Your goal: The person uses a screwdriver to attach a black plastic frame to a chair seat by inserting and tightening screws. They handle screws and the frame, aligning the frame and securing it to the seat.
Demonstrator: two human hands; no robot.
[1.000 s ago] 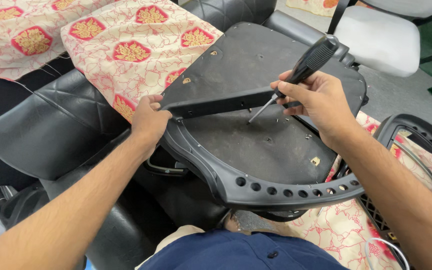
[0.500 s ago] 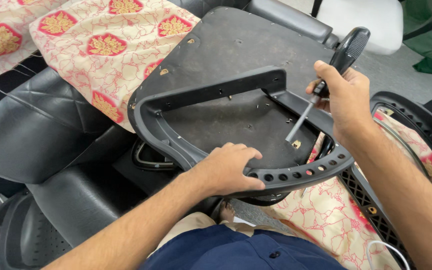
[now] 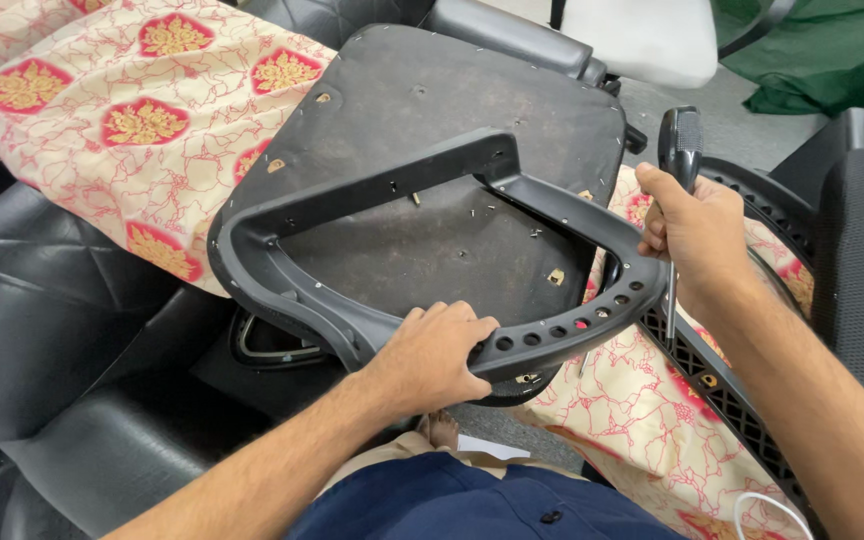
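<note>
A black chair seat base [image 3: 452,130] lies upside down in front of me, with a black plastic frame [image 3: 352,200] resting on it. My left hand [image 3: 432,350] grips the frame's near curved edge, beside a row of round holes [image 3: 562,328]. My right hand [image 3: 697,235] holds a screwdriver [image 3: 679,150] by its black handle, shaft pointing down at the frame's right side. A few small screws [image 3: 480,212] lie loose on the seat base inside the frame.
A cream cloth with red and gold motifs [image 3: 122,120] covers the surface at left and under the seat at right. Black quilted chair parts [image 3: 42,320] sit at lower left. A mesh chair back [image 3: 742,390] and black chair [image 3: 862,270] stand at right.
My left hand moved from the frame's left corner to its near curved edge. My right hand pulled the screwdriver off the seat and out to the frame's right side. The frame has turned.
</note>
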